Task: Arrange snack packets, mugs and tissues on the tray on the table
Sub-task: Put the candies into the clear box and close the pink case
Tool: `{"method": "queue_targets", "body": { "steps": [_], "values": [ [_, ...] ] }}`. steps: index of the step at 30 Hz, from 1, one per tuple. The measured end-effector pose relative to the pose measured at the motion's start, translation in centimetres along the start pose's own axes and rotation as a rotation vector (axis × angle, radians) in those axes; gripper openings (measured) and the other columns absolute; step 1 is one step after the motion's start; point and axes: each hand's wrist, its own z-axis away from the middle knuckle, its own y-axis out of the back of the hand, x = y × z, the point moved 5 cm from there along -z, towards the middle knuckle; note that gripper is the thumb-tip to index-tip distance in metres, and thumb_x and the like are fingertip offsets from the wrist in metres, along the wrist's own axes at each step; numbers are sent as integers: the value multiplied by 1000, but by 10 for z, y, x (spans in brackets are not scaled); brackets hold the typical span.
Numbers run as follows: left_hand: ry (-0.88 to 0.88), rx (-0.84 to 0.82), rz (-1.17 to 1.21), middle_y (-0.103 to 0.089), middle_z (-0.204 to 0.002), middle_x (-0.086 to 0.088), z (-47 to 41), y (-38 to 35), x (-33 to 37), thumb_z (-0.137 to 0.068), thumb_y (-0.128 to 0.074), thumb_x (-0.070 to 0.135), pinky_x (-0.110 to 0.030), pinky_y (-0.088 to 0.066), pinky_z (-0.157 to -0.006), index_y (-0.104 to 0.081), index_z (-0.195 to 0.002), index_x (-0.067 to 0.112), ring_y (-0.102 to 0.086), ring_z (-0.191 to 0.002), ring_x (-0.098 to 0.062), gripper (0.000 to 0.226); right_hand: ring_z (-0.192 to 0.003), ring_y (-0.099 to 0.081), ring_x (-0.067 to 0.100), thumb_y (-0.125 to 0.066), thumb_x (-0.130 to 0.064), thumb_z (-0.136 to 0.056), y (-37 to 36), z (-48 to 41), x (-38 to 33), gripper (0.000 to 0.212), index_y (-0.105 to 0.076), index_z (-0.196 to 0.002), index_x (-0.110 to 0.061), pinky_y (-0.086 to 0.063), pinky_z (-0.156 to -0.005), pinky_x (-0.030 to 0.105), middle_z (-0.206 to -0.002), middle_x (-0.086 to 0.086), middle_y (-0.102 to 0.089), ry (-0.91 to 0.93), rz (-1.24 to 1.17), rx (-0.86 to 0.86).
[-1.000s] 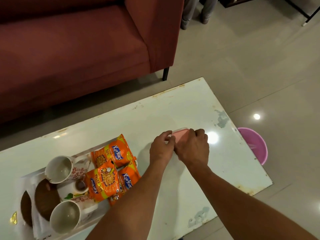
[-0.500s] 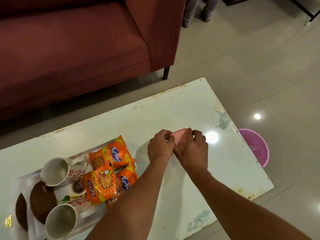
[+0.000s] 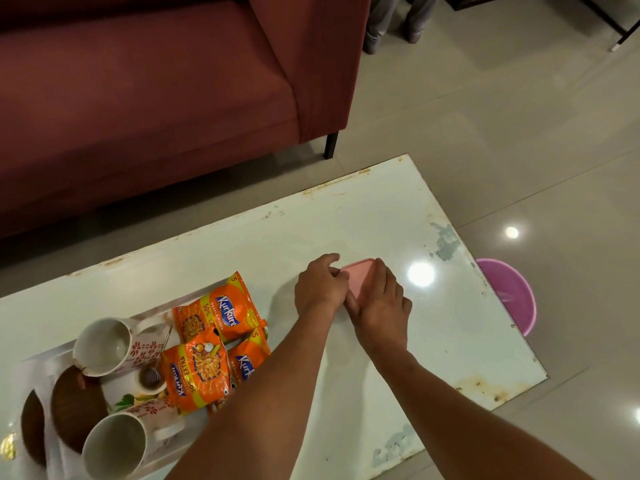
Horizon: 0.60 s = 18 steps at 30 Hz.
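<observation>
A flat pink pack [image 3: 358, 271] lies on the white table [image 3: 346, 220], right of the tray. My left hand [image 3: 320, 287] pinches its left edge and my right hand [image 3: 379, 306] lies over its near side, fingers curled on it. The shiny tray [image 3: 117, 393] stands at the table's left end. On it lie three orange snack packets [image 3: 221, 311] [image 3: 197, 372] [image 3: 247, 365] and two white flowered mugs [image 3: 104, 346] [image 3: 114, 448] on their sides. White tissue [image 3: 52, 375] shows under two brown round pieces [image 3: 78, 407].
A small cup with a spoon [image 3: 150, 377] sits between the mugs. A red sofa [image 3: 156, 81] runs behind the table. A pink bucket [image 3: 509, 292] stands on the floor off the table's right edge. A person's legs [image 3: 391, 19] stand at the top.
Both hands stay on the pink pack, almost in place. My left fingers have shifted a little along its left edge and more of the pack's top shows.
</observation>
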Motion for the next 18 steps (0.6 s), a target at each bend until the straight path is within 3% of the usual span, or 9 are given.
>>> {"method": "queue_targets", "body": {
  "steps": [4,9,11,15,18],
  "values": [
    [62,-57,53,-72,-123,5,-6,0,-3,-92,-69,27,-33,-51,-100,-75,-119,26,-66,-113,-18,28,-134,-44,28,-33,-67,-96,-5,-1,1,82,-21,-156,-12,-39,-99,45,-155,8,-37,-12,13,-28],
    [28,-86,-49,-71,-125,3,-9,5,4,-91,-70,27,-33,-51,-99,-74,-120,25,-65,-115,-20,30,-131,-44,31,-34,-67,-96,-2,-5,3,80,-18,-155,-14,-42,-98,47,-153,8,-36,-21,-54,-130],
    [2,-74,-115,-71,-126,1,-9,11,5,-92,-69,26,-34,-51,-100,-73,-122,24,-65,-116,-22,30,-125,-48,33,-41,-57,-99,0,-8,5,68,-23,-151,-16,-46,-96,47,-145,10,-44,-20,-205,-192],
    [-30,-18,-253,-74,-120,0,-7,36,-6,-91,-70,28,-34,-54,-93,-75,-118,24,-67,-112,-24,27,-114,-58,32,-50,-20,-100,2,-1,-3,51,-38,-150,-14,-43,-85,30,-131,12,-55,10,-362,-224],
    [-85,5,-389,-75,-117,-2,-1,59,-23,-91,-69,32,-34,-55,-90,-75,-117,21,-68,-109,-23,28,-109,-62,28,-52,-11,-97,-5,11,-23,48,-50,-144,-14,-46,-86,30,-126,11,-59,3,-421,-226]
  ]
}}
